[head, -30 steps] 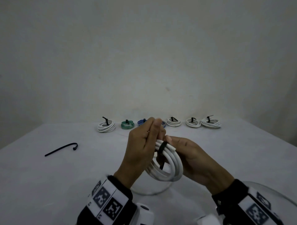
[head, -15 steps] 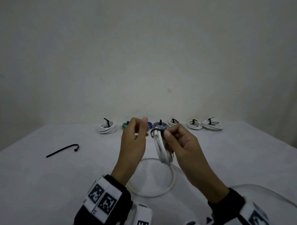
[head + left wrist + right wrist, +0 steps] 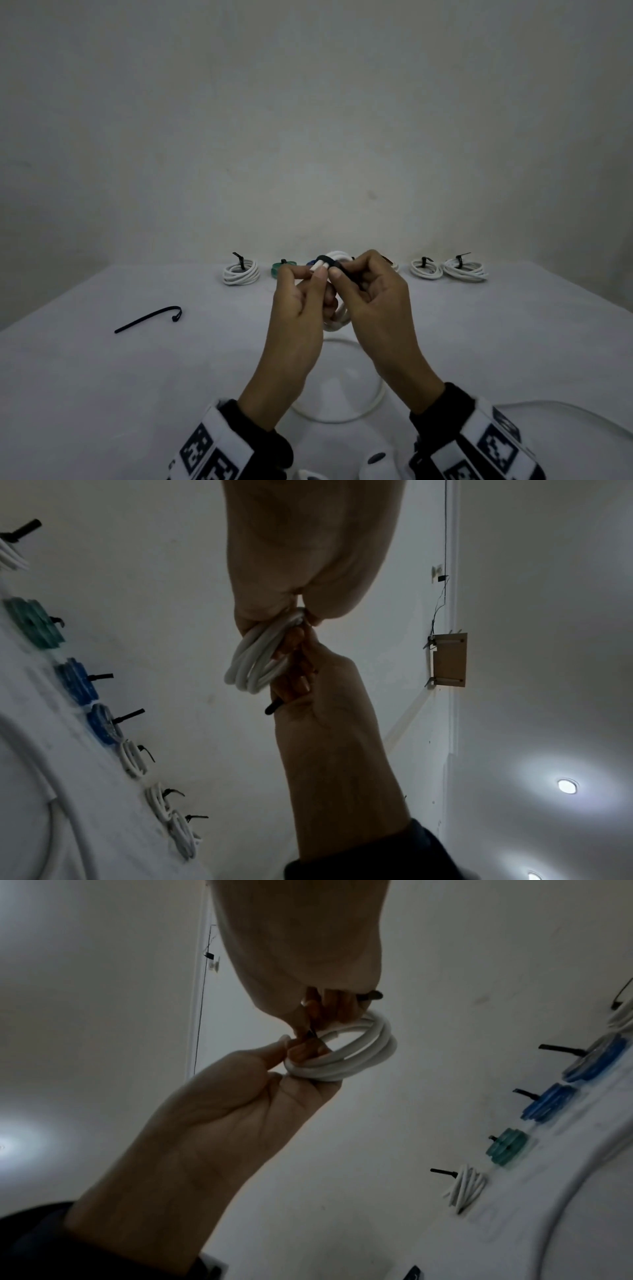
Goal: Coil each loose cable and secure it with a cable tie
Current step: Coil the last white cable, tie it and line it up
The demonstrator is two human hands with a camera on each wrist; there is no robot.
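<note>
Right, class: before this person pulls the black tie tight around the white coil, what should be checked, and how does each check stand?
1. White coil gathered into neat loops: ok.
2. Left hand gripping the coil: ok.
3. Right hand pinching the black tie: ok.
4. Tie tip through its head: cannot tell.
5. Spare tie on the table: ok.

Dark sleeves [image 3: 263, 431], white wristbands [image 3: 212, 448] with black square-pattern markers
</note>
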